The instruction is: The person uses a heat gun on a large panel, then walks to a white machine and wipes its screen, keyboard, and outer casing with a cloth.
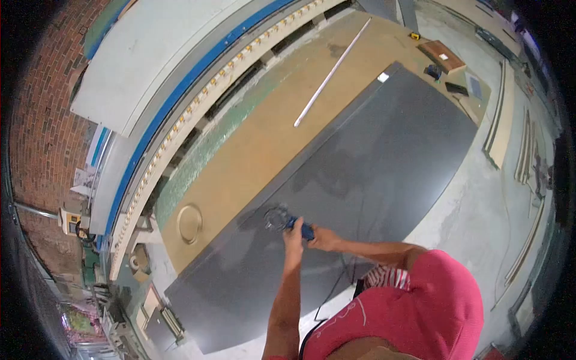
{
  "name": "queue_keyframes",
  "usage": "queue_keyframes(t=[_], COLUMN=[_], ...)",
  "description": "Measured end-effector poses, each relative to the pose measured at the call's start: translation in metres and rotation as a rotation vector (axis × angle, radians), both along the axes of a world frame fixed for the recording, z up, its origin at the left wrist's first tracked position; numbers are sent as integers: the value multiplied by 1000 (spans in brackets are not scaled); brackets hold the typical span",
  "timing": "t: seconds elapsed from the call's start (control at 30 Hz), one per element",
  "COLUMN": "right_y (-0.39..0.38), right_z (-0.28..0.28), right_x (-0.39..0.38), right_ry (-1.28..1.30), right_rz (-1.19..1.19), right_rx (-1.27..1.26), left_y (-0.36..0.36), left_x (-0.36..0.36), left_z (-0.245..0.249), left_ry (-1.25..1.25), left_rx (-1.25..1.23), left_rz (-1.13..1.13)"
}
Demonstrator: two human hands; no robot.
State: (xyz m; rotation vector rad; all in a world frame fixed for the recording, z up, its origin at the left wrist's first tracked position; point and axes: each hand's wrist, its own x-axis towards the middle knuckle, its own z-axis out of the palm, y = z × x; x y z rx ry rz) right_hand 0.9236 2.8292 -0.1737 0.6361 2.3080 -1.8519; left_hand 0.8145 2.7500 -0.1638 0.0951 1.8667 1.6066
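Note:
Both hands grip a blue corded power tool (306,231) with a round, shiny head (276,218), much like an angle grinder. My left hand (293,234) wraps the front of its body, thumb up, close behind the head. Further back, my right hand (324,239) is closed around the rear end. The tool's head lies over a large dark grey sheet (384,162), near the sheet's long left edge. Darker smudges mark the surface around and beyond the head. A dark cord (343,270) hangs from the tool towards my body.
Under the grey sheet lies a brown board (252,153) bearing a white strip (333,72) and a ring (189,224). A long machine with a blue rail (180,90) stands left. At the far end are a wooden box (441,56) and a tape measure (414,36). Boards (500,117) lie right.

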Motion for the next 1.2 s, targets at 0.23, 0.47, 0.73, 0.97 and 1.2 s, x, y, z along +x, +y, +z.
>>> queue_keyframes(t=[0.23, 0.47, 0.73, 0.97, 1.2], right_y=[-6, 60, 207, 364, 447], right_z=[-19, 35, 59, 10, -16], right_x=[95, 113, 103, 77, 56], right_ry=[-32, -114, -16, -39, -120], right_rz=[-288, -482, -445, -468, -459], right_rx=[168, 178, 120, 93, 20], left_y=[27, 105, 251, 416, 491], left_x=[86, 112, 101, 92, 65], left_z=[16, 34, 42, 21, -32], left_ry=[36, 103, 222, 135, 107], left_rx=[-102, 20, -10, -205, -188], left_rz=[-217, -228, -169, -49, -77])
